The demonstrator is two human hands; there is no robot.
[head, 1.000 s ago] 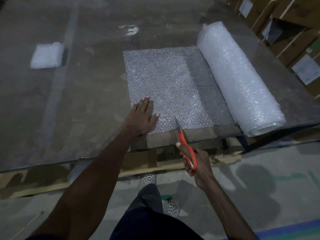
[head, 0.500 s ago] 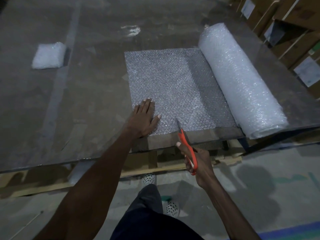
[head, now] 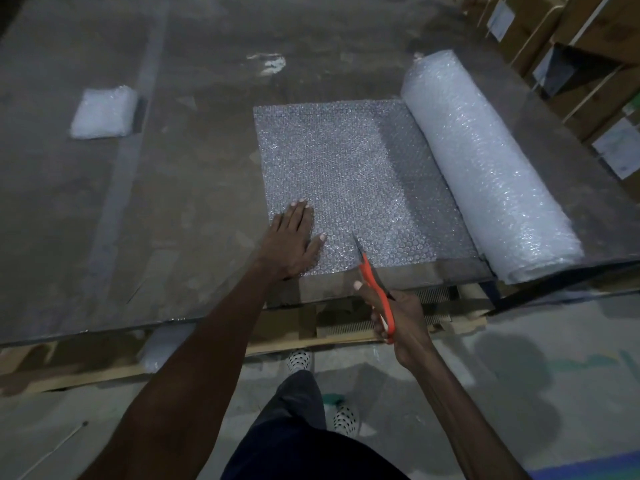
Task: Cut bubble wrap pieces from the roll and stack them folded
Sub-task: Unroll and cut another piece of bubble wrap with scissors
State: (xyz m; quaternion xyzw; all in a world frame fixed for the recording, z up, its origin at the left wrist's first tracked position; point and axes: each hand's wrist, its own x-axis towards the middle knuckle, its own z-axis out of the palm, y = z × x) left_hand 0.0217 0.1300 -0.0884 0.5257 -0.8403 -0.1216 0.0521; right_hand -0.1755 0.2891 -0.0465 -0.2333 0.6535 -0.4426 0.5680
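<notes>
Flat, with fingers straight, left hand (head: 292, 242) presses unrolled bubble wrap sheet (head: 349, 181) on bench (head: 173, 202); right hand (head: 398, 320), grip closed round orange scissors (head: 375, 289), blades at the sheet's near edge beside the roll (head: 485, 168).

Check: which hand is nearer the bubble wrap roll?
Right. The right hand, gripping scissors, sits off the table edge nearer the roll; the left hand presses the sheet's far side.

bare forearms, dark trousers (head: 291, 403), seemingly dotted white shoes (head: 300, 360)

The boxes (head: 595, 57) (cardboard, labels unreadable) run off the right edge; scissor handles (head: 384, 313) sit half-hidden in fingers.
</notes>
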